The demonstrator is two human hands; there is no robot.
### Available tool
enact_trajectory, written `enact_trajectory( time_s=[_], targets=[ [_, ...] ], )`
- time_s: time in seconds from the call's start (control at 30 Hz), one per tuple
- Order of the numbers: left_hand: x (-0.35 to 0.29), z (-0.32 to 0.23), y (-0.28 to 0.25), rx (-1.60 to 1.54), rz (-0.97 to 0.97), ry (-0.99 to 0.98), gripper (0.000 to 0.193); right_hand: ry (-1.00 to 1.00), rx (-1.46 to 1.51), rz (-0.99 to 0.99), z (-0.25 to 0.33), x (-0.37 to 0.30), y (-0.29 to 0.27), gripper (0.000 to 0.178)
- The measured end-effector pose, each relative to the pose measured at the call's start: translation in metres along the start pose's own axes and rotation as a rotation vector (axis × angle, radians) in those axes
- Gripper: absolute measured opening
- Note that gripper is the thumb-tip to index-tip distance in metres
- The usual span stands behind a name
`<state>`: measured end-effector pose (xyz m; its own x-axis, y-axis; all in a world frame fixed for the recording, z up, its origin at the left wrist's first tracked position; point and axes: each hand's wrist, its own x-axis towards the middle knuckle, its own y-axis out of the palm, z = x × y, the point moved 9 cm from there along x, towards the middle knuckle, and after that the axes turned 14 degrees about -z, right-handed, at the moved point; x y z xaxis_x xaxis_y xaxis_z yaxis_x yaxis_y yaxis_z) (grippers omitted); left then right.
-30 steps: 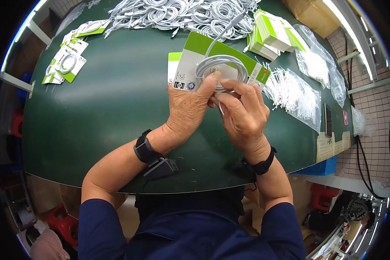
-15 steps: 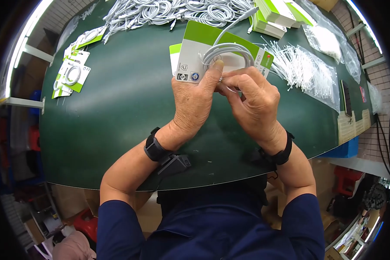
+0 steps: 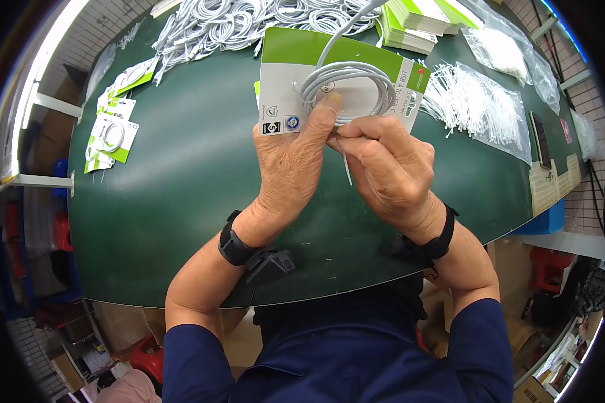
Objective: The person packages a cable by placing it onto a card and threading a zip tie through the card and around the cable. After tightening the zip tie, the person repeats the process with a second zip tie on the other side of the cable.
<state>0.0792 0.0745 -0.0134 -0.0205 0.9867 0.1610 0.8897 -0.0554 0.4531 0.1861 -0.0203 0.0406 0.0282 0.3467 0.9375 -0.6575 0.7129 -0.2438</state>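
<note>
- Head view: since the earlier frame of half a second ago, the card (image 3: pixel 359 96) has turned its face a little more squarely to the camera, and the thin tail of a white plastic tie (image 3: pixel 347 170) now hangs out straight below the fingers.
- The card is flat and stiff, with smooth rounded corners, a green band at the far edge and a pale grey face. It is held above the table (image 3: pixel 168 208), at the middle.
- On its face lies the coiled cable (image 3: pixel 386 94), smooth, light grey, wound in an oval of several rounds; one end stretches out beyond the far edge of the card.
- The left hand (image 3: pixel 290 158) is gripping the card at its near left part, the thumb pressed on the front by the coil; its other fingers are mostly hidden.
- The right hand (image 3: pixel 393 164) is closed in a pinch at the near edge of the card, beside the tie.
- On the dark green, slightly shiny table are a tangled cable heap (image 3: pixel 249 27) far, carded cables (image 3: pixel 114 134) left, and thin white ties (image 3: pixel 458 104) on crinkled clear plastic, right.
</note>
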Motion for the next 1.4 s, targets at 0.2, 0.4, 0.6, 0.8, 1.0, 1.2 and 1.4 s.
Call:
enact_trajectory(
  time_s=[0.2,0.4,0.6,0.8,1.0,1.2,1.4],
  targets=[
    [0.002,-0.002,0.001,-0.029,-0.007,-0.003,0.021,-0.004,0.056,-0.027,0.003,0.000,-0.001,0.021],
    [0.002,-0.002,0.002,-0.037,-0.008,-0.043,0.025,-0.044,0.092,-0.069,0.007,0.001,-0.004,0.023],
    [-0.001,-0.006,0.007,-0.067,0.015,-0.036,0.027,-0.015,0.193,-0.082,0.007,0.003,-0.007,0.026],
    [0.001,-0.003,0.003,-0.046,0.013,-0.040,0.027,0.006,0.224,-0.053,0.004,0.003,-0.003,0.027],
    [0.001,-0.001,0.002,-0.020,0.009,-0.012,0.026,-0.007,0.252,-0.048,0.003,0.002,-0.001,0.027],
    [0.000,0.001,0.001,-0.048,0.005,-0.038,0.024,0.009,0.261,-0.036,0.002,0.004,-0.002,0.025],
    [-0.007,0.011,0.004,-0.052,-0.002,-0.101,0.023,0.198,0.181,-0.053,-0.024,0.002,-0.008,0.020]
  ],
)
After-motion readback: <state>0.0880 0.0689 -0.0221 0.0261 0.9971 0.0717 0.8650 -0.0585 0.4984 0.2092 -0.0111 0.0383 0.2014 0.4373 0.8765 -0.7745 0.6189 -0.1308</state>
